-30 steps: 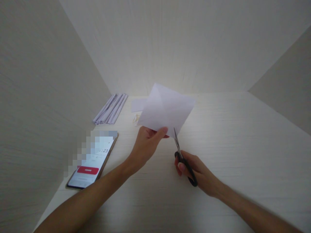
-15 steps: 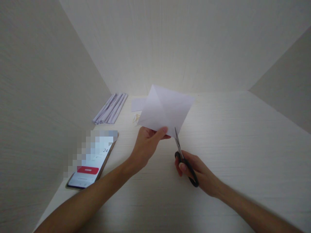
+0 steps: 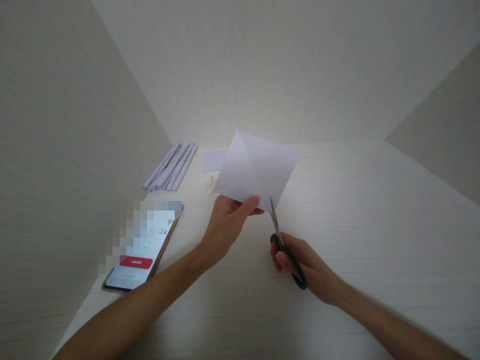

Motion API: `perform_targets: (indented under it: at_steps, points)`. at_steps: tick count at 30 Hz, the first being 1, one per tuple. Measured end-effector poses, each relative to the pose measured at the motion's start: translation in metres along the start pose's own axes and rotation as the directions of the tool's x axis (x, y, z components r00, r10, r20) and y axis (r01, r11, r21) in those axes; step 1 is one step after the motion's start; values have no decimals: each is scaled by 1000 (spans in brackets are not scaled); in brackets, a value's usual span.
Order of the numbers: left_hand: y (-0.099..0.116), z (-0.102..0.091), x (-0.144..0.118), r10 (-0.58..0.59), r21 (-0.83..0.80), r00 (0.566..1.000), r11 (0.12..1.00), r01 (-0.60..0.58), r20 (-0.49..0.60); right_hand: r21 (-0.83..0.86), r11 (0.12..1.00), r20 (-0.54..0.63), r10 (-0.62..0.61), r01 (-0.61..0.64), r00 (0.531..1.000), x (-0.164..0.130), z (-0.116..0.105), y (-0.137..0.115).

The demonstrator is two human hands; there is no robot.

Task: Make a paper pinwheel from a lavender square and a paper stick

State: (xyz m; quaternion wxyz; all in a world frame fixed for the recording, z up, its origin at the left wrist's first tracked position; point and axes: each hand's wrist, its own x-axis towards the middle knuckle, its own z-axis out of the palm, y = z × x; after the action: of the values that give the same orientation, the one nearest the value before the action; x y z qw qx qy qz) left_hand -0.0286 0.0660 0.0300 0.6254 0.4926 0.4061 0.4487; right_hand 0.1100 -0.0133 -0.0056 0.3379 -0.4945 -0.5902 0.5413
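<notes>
My left hand (image 3: 232,220) pinches a white sheet of paper (image 3: 258,167) along its near edge, thumb on top and fingers beneath. The sheet is held up off the table and has a diagonal crease. In my right hand (image 3: 300,260) is a pair of scissors (image 3: 275,220) with black handles, thumb and fingers closed about the grips. The scissor blades are at the sheet's near right corner, one blade lying over the paper; the other is partly hidden there.
A phone (image 3: 138,255) with a lit screen lies at the left. Several rolled paper tubes (image 3: 171,167) sit by the left wall. Behind the sheet are a flat paper piece (image 3: 213,161) and a small heap of thin yellowish bits (image 3: 210,183). Walls (image 3: 262,75) enclose the table (image 3: 360,210).
</notes>
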Motion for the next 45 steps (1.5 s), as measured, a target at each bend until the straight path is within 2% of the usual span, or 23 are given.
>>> perform_targets:
  at_steps: [26, 34, 45]
  points:
    - [2, 1, -1, -2, 22, 1000, 1000, 2, 1, -19, 1000, -1, -13, 13, 1000, 1, -1, 3]
    - [6, 1, -2, 14, 115, 1000, 993, -13, -9, -50, 998, -8, -26, 25, 1000, 0, -1, 4]
    - [10, 1, -2, 9, 154, 1000, 988, -10, 3, -40, 999, -11, -17, 17, 1000, 1, 0, 4]
